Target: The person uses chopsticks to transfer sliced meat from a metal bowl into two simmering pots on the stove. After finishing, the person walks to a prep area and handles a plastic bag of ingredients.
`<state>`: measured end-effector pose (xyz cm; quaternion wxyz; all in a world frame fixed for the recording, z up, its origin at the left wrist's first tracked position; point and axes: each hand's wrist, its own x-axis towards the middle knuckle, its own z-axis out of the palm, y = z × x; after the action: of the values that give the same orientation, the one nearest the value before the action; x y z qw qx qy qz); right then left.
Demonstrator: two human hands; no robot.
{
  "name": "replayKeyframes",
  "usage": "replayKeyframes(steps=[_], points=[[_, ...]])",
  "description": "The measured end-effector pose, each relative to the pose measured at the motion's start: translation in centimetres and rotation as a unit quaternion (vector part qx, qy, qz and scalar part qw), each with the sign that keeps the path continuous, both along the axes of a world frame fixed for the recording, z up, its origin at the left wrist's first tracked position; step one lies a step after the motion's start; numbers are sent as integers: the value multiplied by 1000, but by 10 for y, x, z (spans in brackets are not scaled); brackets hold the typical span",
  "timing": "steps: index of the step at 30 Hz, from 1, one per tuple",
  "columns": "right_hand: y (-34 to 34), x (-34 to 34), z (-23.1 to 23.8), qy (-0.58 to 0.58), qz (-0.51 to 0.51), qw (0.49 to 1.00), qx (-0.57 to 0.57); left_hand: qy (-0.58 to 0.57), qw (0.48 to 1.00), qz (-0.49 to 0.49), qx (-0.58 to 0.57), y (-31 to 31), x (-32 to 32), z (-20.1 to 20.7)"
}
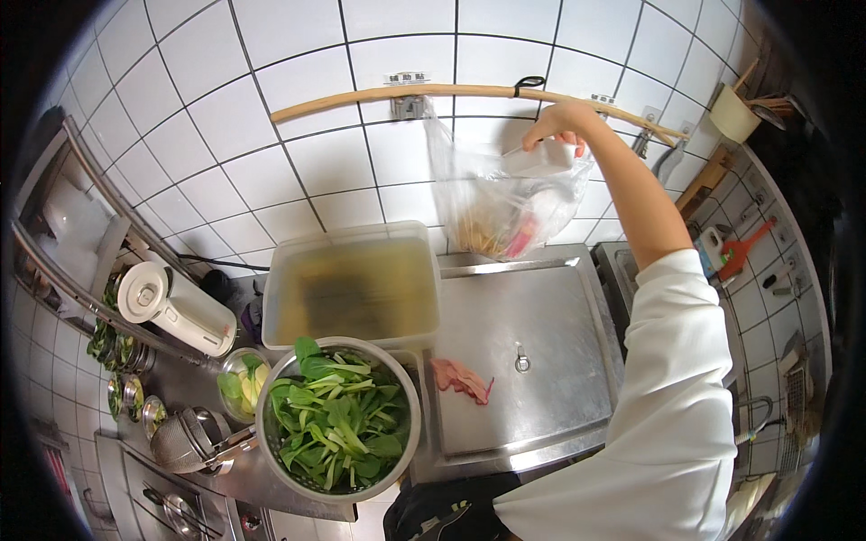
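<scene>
My right hand (557, 129) is raised to the tiled wall, with its fingers curled closed at the upper edge of a clear plastic bag (469, 194). The bag hangs below a long wooden pole and has pale and pinkish scraps in it. My right arm, in a white sleeve, reaches up from the lower right. My left hand is out of view. On the left edge of the steel lid (559, 307) lies a raw pink piece of meat or skin (463, 380). A colander (413, 424) full of cut leafy greens (338, 415) stands left of it.
Behind the colander stands a plastic tub (271, 307) of yellowish liquid. At left are a white kettle (194, 316), a bowl of leaves and yellow pieces (244, 383), and mesh strainers (180, 442). The wooden pole (379, 93) runs along the wall; a red-orange utensil (744, 248) hangs right.
</scene>
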<state>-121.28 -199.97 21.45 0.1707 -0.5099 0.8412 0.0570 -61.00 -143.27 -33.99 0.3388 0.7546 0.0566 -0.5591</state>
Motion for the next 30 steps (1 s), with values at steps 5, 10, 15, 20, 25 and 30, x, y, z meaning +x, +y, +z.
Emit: replayKeyframes(steps=[5,10,15,20,25,30], points=[[0,-13,19,48,13,999,-6,-3,1000,3,3,-4,-17,6],[2,-17,18,70,53,992,95,-8,1000,-6,6,-12,-27,10],[3,-15,30,49,50,990,119,-13,1000,-13,7,-18,-32,13],[18,-12,56,34,135,990,20,-12,1000,-17,8,-21,-36,13],[11,-6,56,80,67,994,45,-11,999,-33,13,-27,-38,12],[-3,5,40,56,-9,994,89,-11,999,-42,10,-33,-39,10]])
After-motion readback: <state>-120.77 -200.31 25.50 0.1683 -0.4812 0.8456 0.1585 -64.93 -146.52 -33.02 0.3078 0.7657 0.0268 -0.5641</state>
